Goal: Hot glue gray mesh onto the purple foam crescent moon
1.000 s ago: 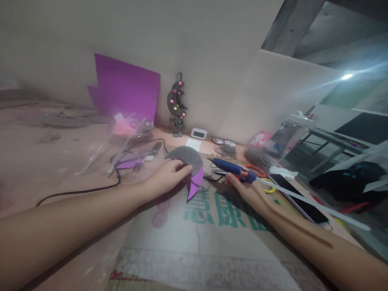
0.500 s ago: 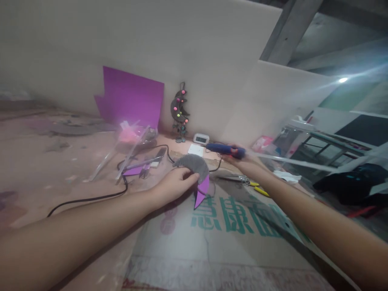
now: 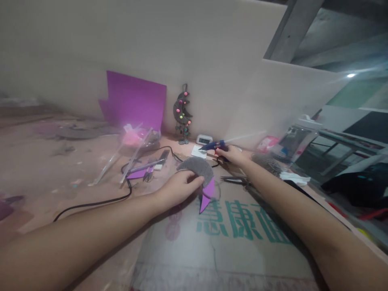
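My left hand [image 3: 178, 186] grips a crescent-shaped piece [image 3: 200, 171], grey and fuzzy along its top with a bare purple tip pointing down, held just above the cardboard sheet [image 3: 230, 238]. My right hand [image 3: 232, 154] reaches far forward, closed on a blue glue gun [image 3: 212, 146] whose nozzle points left near the white digital clock [image 3: 203, 140]. A pale glue stick juts out behind the gun to the right.
A purple sheet [image 3: 136, 99] leans on the wall beside a finished moon ornament [image 3: 182, 111]. A black cable [image 3: 100, 200] runs left across the desk. Clear bags with pink bits [image 3: 133, 137], scissors [image 3: 236, 180] and a tangle of grey yarn [image 3: 266, 161] lie around.
My right hand has carried the glue gun from the cardboard near the phone up and forward to the back of the desk by the clock. The left hand kept hold of the crescent.
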`<state>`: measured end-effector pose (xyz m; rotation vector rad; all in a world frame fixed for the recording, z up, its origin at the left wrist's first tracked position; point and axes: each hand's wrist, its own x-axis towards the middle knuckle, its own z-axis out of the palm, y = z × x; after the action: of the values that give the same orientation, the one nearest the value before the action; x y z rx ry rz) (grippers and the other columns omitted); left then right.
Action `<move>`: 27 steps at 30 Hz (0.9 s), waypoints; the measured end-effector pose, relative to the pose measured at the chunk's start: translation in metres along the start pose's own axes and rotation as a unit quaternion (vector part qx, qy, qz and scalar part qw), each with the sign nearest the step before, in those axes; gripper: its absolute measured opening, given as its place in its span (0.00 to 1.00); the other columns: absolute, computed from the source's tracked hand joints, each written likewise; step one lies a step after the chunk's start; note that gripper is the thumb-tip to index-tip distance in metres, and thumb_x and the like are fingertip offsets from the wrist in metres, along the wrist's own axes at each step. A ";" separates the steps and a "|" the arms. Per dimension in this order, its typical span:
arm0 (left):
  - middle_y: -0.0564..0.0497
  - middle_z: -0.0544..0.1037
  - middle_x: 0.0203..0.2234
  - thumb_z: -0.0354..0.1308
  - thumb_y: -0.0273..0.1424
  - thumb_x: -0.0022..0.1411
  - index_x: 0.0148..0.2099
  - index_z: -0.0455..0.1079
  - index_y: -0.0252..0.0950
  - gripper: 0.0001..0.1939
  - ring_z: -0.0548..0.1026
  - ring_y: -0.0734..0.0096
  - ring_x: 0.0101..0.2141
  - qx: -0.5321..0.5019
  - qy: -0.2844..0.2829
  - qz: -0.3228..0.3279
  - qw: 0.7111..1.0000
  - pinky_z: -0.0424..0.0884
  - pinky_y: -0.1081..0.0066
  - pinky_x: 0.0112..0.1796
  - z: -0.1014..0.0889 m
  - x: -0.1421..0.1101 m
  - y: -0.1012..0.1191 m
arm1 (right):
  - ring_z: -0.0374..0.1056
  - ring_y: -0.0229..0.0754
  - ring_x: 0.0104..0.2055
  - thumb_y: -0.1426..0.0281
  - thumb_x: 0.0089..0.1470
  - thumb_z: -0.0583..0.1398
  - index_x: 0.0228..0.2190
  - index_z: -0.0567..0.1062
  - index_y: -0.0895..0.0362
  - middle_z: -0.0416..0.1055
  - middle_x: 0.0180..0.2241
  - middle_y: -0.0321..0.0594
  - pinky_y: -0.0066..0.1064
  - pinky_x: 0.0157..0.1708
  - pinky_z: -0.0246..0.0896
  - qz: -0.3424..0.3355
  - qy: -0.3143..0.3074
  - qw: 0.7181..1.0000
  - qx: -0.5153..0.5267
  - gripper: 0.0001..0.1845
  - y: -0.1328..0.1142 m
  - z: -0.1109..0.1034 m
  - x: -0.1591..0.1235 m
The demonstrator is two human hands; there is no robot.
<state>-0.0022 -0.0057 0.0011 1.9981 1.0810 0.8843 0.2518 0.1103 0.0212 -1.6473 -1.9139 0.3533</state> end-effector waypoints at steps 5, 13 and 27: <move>0.52 0.72 0.19 0.48 0.46 0.60 0.24 0.67 0.37 0.21 0.70 0.68 0.24 -0.001 0.001 -0.007 1.000 0.61 0.71 0.25 0.000 0.000 0.000 | 0.68 0.51 0.49 0.61 0.53 0.59 0.48 0.72 0.63 0.72 0.47 0.54 0.43 0.49 0.60 -0.015 0.038 0.998 -0.040 0.24 0.010 -0.018 -0.030; 0.53 0.72 0.19 0.49 0.47 0.60 0.24 0.67 0.37 0.21 0.69 0.69 0.22 -0.015 0.011 -0.017 1.000 0.61 0.72 0.24 0.000 0.000 -0.001 | 0.69 0.42 0.37 0.61 0.56 0.56 0.47 0.70 0.56 0.72 0.40 0.43 0.36 0.39 0.65 -0.073 0.036 0.996 0.045 0.19 -0.033 -0.014 -0.125; 0.52 0.73 0.20 0.48 0.47 0.61 0.25 0.68 0.36 0.22 0.69 0.70 0.23 -0.011 0.006 -0.008 1.000 0.62 0.72 0.25 0.000 0.000 0.000 | 0.67 0.37 0.33 0.65 0.55 0.58 0.50 0.65 0.55 0.70 0.46 0.43 0.30 0.33 0.63 -0.106 -0.112 0.979 0.131 0.21 -0.052 0.001 -0.152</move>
<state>-0.0023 -0.0055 0.0013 1.9664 1.0881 0.8985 0.2191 -0.0466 0.0107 -1.2633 -2.0815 0.6944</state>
